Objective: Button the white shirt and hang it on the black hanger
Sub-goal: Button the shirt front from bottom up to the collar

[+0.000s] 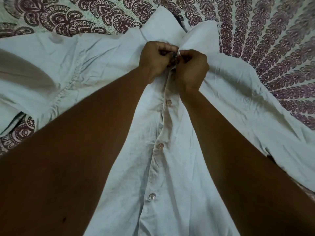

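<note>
Forearms [85, 142]: reaching along both sides of the white shirt's [179, 167] button strip.
Left hand [156, 63]: pinching fabric at the strip's top, fingers tightly curled.
Right hand [190, 68]: pinching the facing edge, touching the left hand.
White shirt: lying front-up on a patterned bedspread [272, 40].
Buttons [160, 146]: three sitting fastened below the hands.

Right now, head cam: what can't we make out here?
Head view only.
- Button being fastened: hidden by fingers of left hand and right hand.
- Hem of white shirt: cut off by bottom edge.
- Black hanger: not visible; dark sliver by the collar too small to identify.
</note>
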